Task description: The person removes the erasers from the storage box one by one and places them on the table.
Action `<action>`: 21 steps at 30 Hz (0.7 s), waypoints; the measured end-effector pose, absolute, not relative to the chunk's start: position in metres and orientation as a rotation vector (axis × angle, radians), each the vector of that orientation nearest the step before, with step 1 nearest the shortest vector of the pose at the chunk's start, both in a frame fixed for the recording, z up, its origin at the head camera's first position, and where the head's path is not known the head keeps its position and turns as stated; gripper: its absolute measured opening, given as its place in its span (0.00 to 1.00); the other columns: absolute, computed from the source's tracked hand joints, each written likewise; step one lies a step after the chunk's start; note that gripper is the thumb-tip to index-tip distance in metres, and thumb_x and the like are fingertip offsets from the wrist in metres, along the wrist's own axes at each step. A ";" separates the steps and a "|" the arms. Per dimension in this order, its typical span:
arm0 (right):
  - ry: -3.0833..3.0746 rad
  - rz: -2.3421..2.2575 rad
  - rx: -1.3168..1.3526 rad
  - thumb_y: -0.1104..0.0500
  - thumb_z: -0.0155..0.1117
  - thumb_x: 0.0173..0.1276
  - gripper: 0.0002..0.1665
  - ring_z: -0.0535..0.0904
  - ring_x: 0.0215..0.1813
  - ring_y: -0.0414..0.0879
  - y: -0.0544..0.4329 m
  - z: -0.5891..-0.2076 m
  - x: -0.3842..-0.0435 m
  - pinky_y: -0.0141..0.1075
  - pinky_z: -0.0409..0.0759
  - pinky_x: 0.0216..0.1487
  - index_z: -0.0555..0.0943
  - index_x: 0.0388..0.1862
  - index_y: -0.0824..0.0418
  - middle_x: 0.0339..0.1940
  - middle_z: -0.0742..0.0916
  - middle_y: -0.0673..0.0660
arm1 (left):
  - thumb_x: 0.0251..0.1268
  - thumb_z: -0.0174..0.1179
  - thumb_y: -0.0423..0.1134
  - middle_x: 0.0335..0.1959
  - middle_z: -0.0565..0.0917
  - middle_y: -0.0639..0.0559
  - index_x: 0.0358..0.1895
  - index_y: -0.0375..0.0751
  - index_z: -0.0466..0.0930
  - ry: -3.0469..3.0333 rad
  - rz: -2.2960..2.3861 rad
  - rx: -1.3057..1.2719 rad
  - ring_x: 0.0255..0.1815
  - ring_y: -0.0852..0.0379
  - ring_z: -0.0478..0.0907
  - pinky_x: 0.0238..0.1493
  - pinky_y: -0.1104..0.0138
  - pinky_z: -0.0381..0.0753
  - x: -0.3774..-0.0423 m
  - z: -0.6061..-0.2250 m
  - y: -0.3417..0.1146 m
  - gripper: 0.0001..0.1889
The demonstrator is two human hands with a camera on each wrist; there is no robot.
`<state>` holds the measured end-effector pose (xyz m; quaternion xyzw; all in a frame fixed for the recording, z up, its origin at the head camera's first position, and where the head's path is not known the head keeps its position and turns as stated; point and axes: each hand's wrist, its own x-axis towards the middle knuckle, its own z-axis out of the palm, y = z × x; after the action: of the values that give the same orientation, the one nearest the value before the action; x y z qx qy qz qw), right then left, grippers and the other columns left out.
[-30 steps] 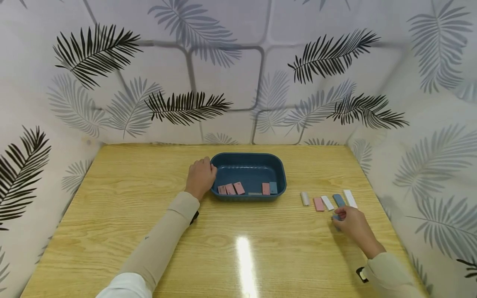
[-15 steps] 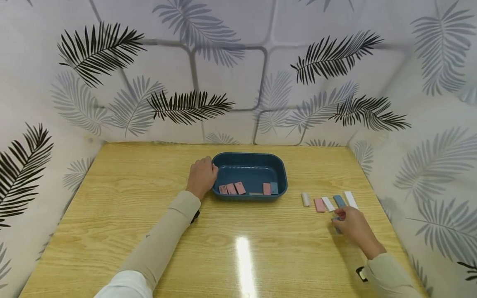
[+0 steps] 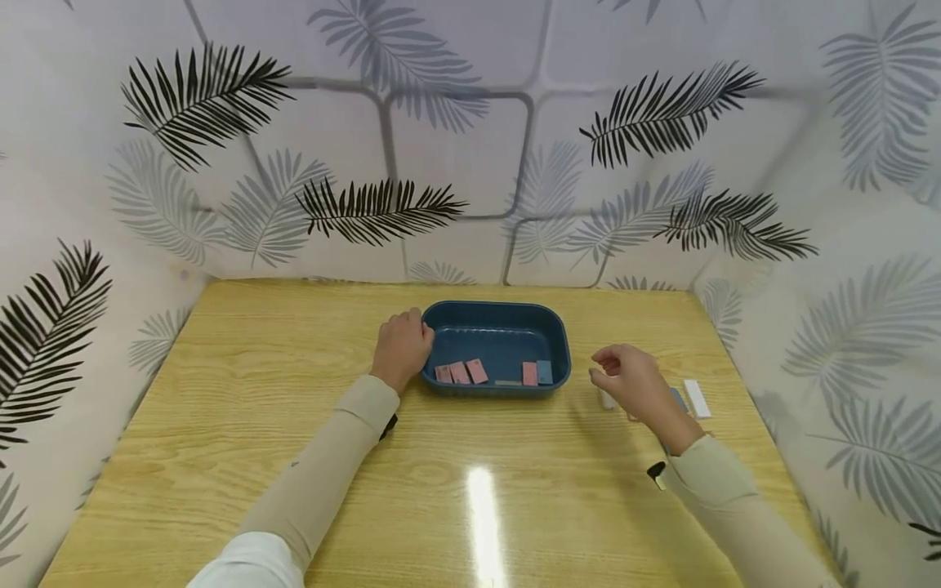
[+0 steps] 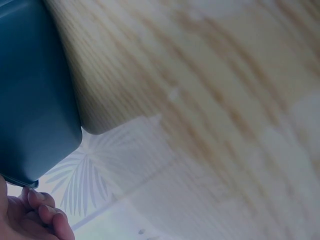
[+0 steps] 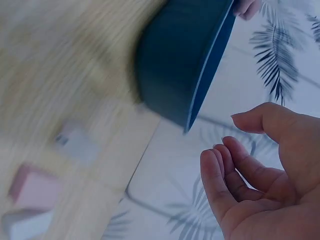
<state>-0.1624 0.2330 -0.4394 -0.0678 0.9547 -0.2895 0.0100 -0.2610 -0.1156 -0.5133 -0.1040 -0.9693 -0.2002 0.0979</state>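
A dark blue tray (image 3: 494, 390) stands towards the back of the table. My left hand (image 3: 403, 347) grips its left rim; the left wrist view shows curled fingers (image 4: 47, 207) at the rim's edge. Inside, along the near side, lie several pink blocks (image 3: 476, 371), a blue block (image 3: 544, 372) and a thin greyish one (image 3: 507, 383), all eraser-like. My right hand (image 3: 635, 384) hovers right of the tray. The right wrist view shows a gap between its thumb (image 5: 255, 120) and bent fingers, with nothing between them.
Right of the tray, a greyish block (image 3: 607, 400), a white block (image 3: 697, 398) and a blue block (image 3: 679, 399) lie on the wooden table (image 3: 294, 327). My right hand and forearm partly hide this row. A pink block (image 5: 35, 187) shows in the right wrist view. Patterned cloth stands behind.
My right hand has left the blue piece it touched at the row's near side and moved left and away from me, towards the tray. My left hand stays at the rim.
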 end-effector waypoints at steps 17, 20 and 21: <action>2.783 -0.913 -0.483 0.59 0.64 0.61 0.15 0.79 0.38 0.44 0.122 -0.469 -0.217 0.37 0.78 0.40 0.80 0.43 0.67 0.36 0.83 0.55 | 0.68 0.44 0.40 0.25 0.73 0.47 0.34 0.38 0.70 -2.869 -0.537 -0.306 0.28 0.48 0.71 0.35 0.55 0.70 -0.262 -0.514 -0.117 0.10; 2.752 -0.899 -0.470 0.60 0.65 0.60 0.15 0.79 0.38 0.45 0.109 -0.473 -0.221 0.37 0.78 0.40 0.80 0.43 0.69 0.36 0.83 0.56 | 0.68 0.44 0.40 0.25 0.73 0.47 0.35 0.38 0.71 -2.861 -0.547 -0.309 0.29 0.48 0.72 0.36 0.55 0.71 -0.263 -0.515 -0.117 0.10; 2.746 -0.887 -0.465 0.60 0.65 0.60 0.15 0.79 0.38 0.45 0.106 -0.475 -0.223 0.37 0.78 0.40 0.80 0.43 0.69 0.36 0.83 0.57 | 0.68 0.45 0.40 0.25 0.73 0.47 0.35 0.38 0.71 -2.856 -0.547 -0.310 0.29 0.48 0.72 0.36 0.55 0.71 -0.263 -0.515 -0.117 0.10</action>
<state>-0.2226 0.1062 -0.4748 -0.1582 0.9339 -0.3017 0.1088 -0.2629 -0.1170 -0.5150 -0.1054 -0.9709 -0.1859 0.1086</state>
